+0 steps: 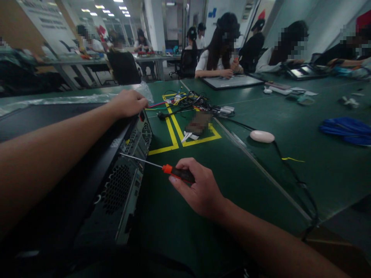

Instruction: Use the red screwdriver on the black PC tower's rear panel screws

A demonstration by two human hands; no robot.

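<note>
A black computer case (66, 119) lies on its side on the green table, its metal back panel with a honeycomb vent (116, 189) facing right. My right hand (203, 185) is wrapped round the black and orange handle of a screwdriver (181, 173). The long shaft points left, and its tip meets the back panel near the top edge, above the vent. My left hand (129, 103) rests on the far top corner of the case, palm down with fingers lying over the edge. Whatever the screwdriver tip touches is too small to make out.
Beyond the case lie tangled cables (194, 101) and a phone-like dark object (198, 123) within yellow tape lines (174, 135). A pale oval object (262, 136) sits on a black cord at right, near a blue cloth (348, 130). Several people work behind.
</note>
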